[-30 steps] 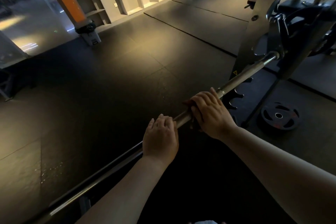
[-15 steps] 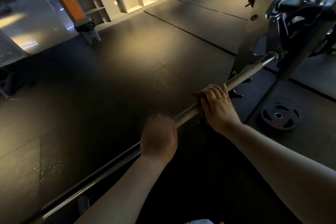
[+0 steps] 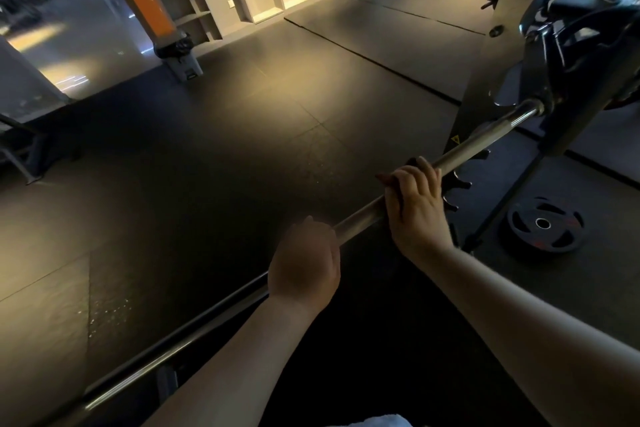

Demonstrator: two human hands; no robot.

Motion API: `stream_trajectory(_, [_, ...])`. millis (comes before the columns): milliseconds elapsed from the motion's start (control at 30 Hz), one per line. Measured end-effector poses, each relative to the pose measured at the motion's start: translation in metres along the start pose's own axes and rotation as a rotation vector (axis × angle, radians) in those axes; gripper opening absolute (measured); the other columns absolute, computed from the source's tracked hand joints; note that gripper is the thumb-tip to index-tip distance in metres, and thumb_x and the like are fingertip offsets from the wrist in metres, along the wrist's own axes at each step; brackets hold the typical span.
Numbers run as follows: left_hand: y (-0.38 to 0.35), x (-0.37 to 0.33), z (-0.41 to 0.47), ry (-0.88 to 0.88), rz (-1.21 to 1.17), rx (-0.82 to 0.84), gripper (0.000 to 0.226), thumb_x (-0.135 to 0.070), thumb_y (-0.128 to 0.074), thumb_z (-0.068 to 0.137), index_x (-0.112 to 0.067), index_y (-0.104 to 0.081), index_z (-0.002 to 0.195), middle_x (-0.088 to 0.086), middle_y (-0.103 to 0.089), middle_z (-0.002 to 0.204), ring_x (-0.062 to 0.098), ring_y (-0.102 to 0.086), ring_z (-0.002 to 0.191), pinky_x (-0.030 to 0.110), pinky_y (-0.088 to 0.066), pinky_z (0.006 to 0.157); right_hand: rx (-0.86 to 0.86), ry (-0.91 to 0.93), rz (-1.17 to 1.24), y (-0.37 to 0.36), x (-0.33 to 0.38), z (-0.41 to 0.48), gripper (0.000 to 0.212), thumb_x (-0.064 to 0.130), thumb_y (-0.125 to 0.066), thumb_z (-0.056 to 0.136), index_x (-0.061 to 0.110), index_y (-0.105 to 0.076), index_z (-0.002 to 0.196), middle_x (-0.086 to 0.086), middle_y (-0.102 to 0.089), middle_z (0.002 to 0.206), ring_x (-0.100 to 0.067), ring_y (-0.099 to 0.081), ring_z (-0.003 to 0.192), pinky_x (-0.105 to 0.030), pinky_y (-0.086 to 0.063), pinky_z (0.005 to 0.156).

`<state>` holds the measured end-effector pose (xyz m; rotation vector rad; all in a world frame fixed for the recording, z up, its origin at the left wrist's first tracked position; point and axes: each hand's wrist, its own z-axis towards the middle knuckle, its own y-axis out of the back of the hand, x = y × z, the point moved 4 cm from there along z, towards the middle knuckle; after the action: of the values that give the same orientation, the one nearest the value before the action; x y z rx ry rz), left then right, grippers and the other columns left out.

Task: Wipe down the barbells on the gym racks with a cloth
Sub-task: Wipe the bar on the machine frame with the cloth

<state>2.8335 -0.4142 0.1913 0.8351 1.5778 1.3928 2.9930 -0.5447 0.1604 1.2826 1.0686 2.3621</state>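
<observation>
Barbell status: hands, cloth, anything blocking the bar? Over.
Left hand grips bare barbell. Right hand holds dark cloth on it, toward the rack. Weight plate lies on floor, off the bar.

Both forearms stretch forward, left hand (image 3: pixel 304 262) and right hand (image 3: pixel 417 208) palm-down, fingers (image 3: pixel 412 174) curled.

The barbell (image 3: pixel 360 218) runs from lower left to the rack (image 3: pixel 568 55) at upper right; a weight plate (image 3: pixel 545 229) lies on the floor (image 3: pixel 242 135) at right.
</observation>
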Motion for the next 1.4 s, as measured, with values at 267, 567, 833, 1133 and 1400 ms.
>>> stream_trajectory(267, [0.000,-0.001,-0.001,0.005,-0.002,-0.008,0.050,-0.040,-0.019,0.103,-0.019,-0.058,0.126,0.004,-0.059,0.139,0.016,-0.045,0.141,0.034,-0.034,0.119,0.127,0.285,-0.135,-0.001,-0.002,-0.009,0.046,0.046,-0.031,0.109,0.024,-0.050,0.144,0.000,-0.051,0.148,-0.020,-0.023,0.154,-0.040,0.005,0.129])
stream_trajectory(567, [0.002,0.004,0.000,-0.019,-0.039,0.028,0.037,-0.038,-0.036,0.103,-0.020,-0.057,0.129,0.003,-0.058,0.142,0.015,-0.045,0.141,0.035,-0.032,0.120,0.250,0.400,-0.081,-0.019,0.031,-0.025,0.048,0.043,-0.044,0.099,0.021,-0.052,0.142,-0.002,-0.055,0.144,-0.023,-0.032,0.150,-0.055,-0.007,0.128])
stream_trajectory(833, [0.011,0.010,-0.008,-0.049,-0.078,0.036,0.039,-0.030,-0.043,0.105,-0.016,-0.048,0.141,0.008,-0.047,0.153,0.018,-0.035,0.148,0.033,-0.023,0.123,0.240,0.281,-0.088,-0.017,0.052,-0.029,0.051,0.046,-0.036,0.099,0.021,-0.055,0.140,-0.001,-0.055,0.141,-0.022,-0.033,0.147,-0.050,0.001,0.128])
stream_trajectory(1133, [0.007,0.017,-0.017,-0.007,-0.046,-0.036,0.047,-0.028,-0.055,0.101,-0.012,-0.042,0.144,0.010,-0.044,0.155,0.018,-0.030,0.150,0.037,-0.021,0.126,0.309,0.330,-0.228,-0.031,0.068,-0.019,0.053,0.049,-0.030,0.095,0.024,-0.062,0.128,0.002,-0.063,0.126,-0.023,-0.049,0.133,-0.046,-0.012,0.128])
stream_trajectory(1400, [0.009,0.012,-0.019,-0.019,-0.029,-0.057,0.041,-0.031,-0.046,0.105,-0.014,-0.044,0.142,0.009,-0.044,0.155,0.016,-0.035,0.148,0.034,-0.021,0.125,0.258,0.427,-0.171,-0.034,0.063,-0.063,0.060,0.049,-0.043,0.102,0.020,-0.036,0.154,-0.003,-0.044,0.156,-0.027,-0.024,0.154,-0.058,-0.015,0.126])
